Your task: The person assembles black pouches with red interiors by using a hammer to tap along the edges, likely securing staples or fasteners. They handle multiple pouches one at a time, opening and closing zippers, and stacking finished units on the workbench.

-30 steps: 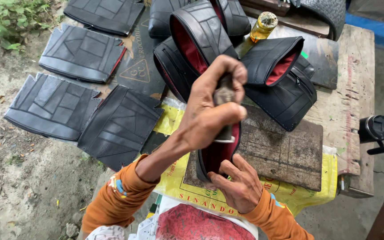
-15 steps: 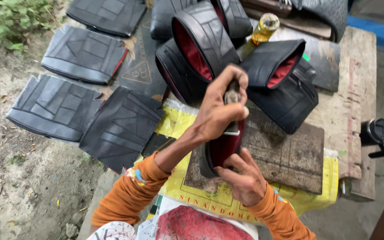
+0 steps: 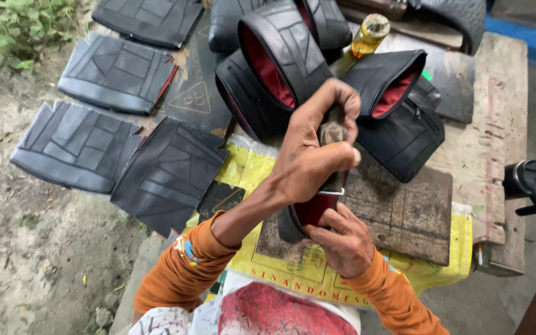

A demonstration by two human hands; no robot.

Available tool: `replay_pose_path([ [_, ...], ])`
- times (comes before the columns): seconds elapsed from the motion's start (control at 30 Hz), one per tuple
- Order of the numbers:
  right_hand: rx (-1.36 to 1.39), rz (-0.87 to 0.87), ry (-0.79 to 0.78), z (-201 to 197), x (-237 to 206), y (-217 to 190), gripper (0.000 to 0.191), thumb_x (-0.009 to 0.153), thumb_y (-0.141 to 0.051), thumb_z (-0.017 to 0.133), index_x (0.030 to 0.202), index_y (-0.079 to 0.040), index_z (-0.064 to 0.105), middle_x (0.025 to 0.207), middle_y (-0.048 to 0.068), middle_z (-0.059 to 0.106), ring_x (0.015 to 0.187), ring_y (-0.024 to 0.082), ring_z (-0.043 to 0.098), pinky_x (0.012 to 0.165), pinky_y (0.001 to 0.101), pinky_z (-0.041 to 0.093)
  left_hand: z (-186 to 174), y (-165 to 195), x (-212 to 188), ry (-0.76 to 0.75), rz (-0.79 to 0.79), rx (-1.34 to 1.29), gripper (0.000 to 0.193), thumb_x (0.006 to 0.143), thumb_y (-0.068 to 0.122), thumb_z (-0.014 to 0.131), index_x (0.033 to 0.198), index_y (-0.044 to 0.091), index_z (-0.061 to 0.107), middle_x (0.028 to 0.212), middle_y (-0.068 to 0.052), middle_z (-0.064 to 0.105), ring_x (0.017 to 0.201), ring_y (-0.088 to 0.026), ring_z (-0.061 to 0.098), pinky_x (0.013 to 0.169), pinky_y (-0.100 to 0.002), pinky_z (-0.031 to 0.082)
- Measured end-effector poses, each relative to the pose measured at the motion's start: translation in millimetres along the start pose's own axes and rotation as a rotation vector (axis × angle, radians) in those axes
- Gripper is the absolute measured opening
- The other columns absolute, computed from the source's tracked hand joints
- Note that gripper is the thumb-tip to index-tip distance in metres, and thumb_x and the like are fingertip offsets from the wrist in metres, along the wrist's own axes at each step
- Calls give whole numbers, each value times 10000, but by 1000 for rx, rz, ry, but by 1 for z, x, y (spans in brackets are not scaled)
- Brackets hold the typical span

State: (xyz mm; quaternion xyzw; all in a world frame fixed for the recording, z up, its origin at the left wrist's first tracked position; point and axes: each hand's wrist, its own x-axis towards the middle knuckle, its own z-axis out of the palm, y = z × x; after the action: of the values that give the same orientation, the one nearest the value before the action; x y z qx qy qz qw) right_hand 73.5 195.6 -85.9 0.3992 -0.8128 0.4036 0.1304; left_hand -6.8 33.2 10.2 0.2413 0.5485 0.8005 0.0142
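My left hand (image 3: 311, 155) is closed around a brownish tool handle (image 3: 332, 131) and holds it upright over a black rubber pouch with red lining (image 3: 312, 209). My right hand (image 3: 342, 243) grips the near end of that pouch and presses it against a dark worn block (image 3: 404, 211). The tool's lower end is hidden behind my left hand and the pouch. Both arms wear orange sleeves.
Several black pouches with red lining (image 3: 398, 111) are heaped behind the block, next to a bottle of yellow liquid (image 3: 367, 36). Flat black rubber pieces (image 3: 169, 174) lie on the ground at left. A yellow sack (image 3: 249, 174) covers the wooden bench (image 3: 497, 136); a black device (image 3: 531, 180) sits at its right edge.
My left hand with the tool has shifted slightly to the right above the pouch. My right hand keeps its hold on the pouch.
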Motion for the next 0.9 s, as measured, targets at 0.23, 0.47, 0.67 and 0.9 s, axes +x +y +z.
replay_pose_path([
  [0.23, 28, -92, 30, -2, 7, -1, 257, 685, 8, 754, 939, -24, 730, 882, 90, 590, 852, 289, 571, 708, 400, 493, 1, 0, -4, 59, -96, -63, 343, 755, -15, 636, 1051, 61, 480, 830, -8, 492, 692, -43, 445, 602, -212, 388],
  [0.47, 130, 24, 37, 8, 7, 11, 229, 743, 85, 776, 920, -53, 733, 881, 72, 575, 858, 255, 584, 696, 293, 582, -1, 2, -7, 72, -90, -87, 324, 739, -12, 626, 1019, 64, 482, 795, 1, 507, 660, -58, 489, 576, -229, 424],
  [0.67, -2, -61, 101, 12, 11, 19, 307, 699, 35, 808, 988, -44, 742, 969, 78, 656, 893, 291, 598, 758, 385, 536, -4, 4, -14, 61, -41, -60, 338, 766, -17, 640, 1060, 61, 493, 806, 2, 519, 679, -51, 494, 627, -227, 417],
  [0.9, -45, -39, 71, 13, 16, 21, 367, 722, -123, 891, 987, -40, 652, 954, 82, 644, 872, 320, 598, 796, 445, 487, -12, 0, -15, 97, -48, -72, 318, 774, -22, 643, 1048, 54, 500, 845, -7, 531, 731, -58, 500, 630, -219, 415],
])
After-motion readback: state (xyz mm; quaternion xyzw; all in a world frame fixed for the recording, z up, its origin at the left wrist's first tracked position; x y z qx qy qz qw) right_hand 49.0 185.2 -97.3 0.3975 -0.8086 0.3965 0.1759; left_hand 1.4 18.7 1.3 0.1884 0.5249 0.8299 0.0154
